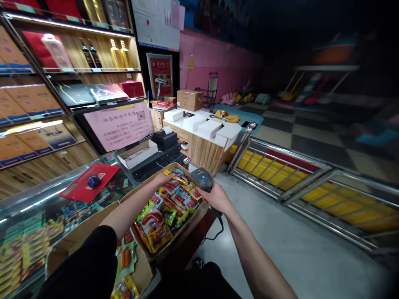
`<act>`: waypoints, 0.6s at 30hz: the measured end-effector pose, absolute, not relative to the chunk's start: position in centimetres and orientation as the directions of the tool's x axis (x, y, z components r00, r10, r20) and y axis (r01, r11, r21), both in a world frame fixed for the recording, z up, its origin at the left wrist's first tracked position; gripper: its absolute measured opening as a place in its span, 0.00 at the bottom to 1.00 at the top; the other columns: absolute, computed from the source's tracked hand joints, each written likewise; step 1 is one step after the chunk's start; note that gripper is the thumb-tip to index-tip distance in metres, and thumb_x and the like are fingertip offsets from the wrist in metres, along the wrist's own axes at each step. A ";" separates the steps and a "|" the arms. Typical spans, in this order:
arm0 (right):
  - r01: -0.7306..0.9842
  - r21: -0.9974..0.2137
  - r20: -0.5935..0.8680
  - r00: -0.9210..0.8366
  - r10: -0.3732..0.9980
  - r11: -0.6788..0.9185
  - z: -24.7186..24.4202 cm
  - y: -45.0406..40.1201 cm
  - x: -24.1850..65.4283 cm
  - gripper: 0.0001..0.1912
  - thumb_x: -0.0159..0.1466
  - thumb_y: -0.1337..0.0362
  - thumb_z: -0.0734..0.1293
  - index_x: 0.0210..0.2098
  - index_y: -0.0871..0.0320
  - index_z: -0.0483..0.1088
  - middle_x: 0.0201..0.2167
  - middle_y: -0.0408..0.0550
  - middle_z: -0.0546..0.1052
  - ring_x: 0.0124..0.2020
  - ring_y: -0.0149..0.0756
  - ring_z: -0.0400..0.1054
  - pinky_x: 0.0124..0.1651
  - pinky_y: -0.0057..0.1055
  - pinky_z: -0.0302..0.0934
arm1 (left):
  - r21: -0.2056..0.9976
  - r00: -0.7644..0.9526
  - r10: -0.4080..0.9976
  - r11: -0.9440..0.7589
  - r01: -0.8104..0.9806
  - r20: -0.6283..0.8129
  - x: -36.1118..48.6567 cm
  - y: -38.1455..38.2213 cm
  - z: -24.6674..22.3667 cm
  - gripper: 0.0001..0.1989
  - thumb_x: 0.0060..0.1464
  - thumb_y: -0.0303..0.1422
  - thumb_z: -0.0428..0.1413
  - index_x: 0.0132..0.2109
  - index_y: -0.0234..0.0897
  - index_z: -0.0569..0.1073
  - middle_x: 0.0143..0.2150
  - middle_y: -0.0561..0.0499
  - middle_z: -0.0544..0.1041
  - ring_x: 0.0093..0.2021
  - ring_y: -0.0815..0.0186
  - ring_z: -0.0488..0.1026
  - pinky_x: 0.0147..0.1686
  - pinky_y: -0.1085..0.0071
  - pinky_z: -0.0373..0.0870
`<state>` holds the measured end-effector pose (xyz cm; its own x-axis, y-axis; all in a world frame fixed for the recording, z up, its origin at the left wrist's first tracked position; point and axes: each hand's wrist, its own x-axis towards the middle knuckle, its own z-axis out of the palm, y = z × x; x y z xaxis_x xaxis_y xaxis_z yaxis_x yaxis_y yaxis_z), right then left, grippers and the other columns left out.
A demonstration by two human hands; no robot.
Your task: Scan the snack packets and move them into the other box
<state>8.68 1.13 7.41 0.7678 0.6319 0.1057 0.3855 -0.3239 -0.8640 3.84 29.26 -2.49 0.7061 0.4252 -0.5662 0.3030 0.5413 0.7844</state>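
Observation:
My right hand (216,197) is wrapped round the handle of a dark barcode scanner (202,179), which has a small blue light on top and a black cable (218,232) hanging below. The scanner is over the right edge of a cardboard box (170,250) full of packaged snacks (170,203). At the far left side of that box, my left hand (163,178) reaches over the packets; its fingertips are too small and blurred to tell what they touch. A second open box (141,265) with sausage packets (125,257) lies nearer, under my left arm.
A glass counter (37,199) with a red envelope (90,182) and a dark round object (93,181) is at left. Beyond are a receipt printer (164,138), a white tray (139,154) and a pink sign (120,124). Metal railings (289,182) stand at right.

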 end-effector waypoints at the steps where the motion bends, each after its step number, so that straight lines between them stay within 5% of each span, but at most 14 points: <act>1: 0.375 -0.867 0.098 0.774 0.625 -0.329 7.4 0.9 8.7 0.12 0.56 0.57 0.70 0.37 0.57 0.76 0.27 0.47 0.80 0.37 0.43 0.76 0.39 0.35 0.69 | 0.769 0.670 0.433 0.538 0.345 -0.603 4.1 29.1 -2.7 0.11 0.48 0.31 0.70 0.34 0.33 0.75 0.20 0.46 0.76 0.23 0.58 0.78 0.26 0.67 0.75; 4: 0.348 -0.865 0.065 0.792 0.607 -0.362 7.2 0.4 8.6 0.13 0.55 0.57 0.70 0.37 0.57 0.75 0.26 0.46 0.79 0.35 0.43 0.76 0.37 0.33 0.68 | 0.737 0.579 0.461 0.495 0.461 -0.672 4.2 29.1 -2.8 0.11 0.56 0.37 0.65 0.37 0.34 0.74 0.23 0.47 0.76 0.23 0.60 0.77 0.28 0.69 0.76; 12: 0.349 -0.869 0.052 0.769 0.637 -0.350 6.7 0.5 8.2 0.13 0.56 0.56 0.70 0.37 0.57 0.75 0.25 0.45 0.79 0.34 0.42 0.76 0.34 0.32 0.68 | 0.759 0.555 0.522 0.511 0.404 -0.647 4.0 28.9 -1.7 0.09 0.59 0.34 0.63 0.39 0.34 0.72 0.24 0.53 0.75 0.22 0.68 0.76 0.28 0.74 0.77; 18: 0.350 -0.883 0.072 0.758 0.648 -0.312 5.9 1.1 8.0 0.11 0.56 0.56 0.71 0.35 0.56 0.76 0.24 0.43 0.79 0.31 0.40 0.75 0.33 0.31 0.69 | 0.777 0.569 0.571 0.592 0.215 -0.592 2.5 28.2 1.2 0.10 0.56 0.27 0.64 0.44 0.27 0.75 0.30 0.41 0.81 0.25 0.63 0.80 0.27 0.75 0.80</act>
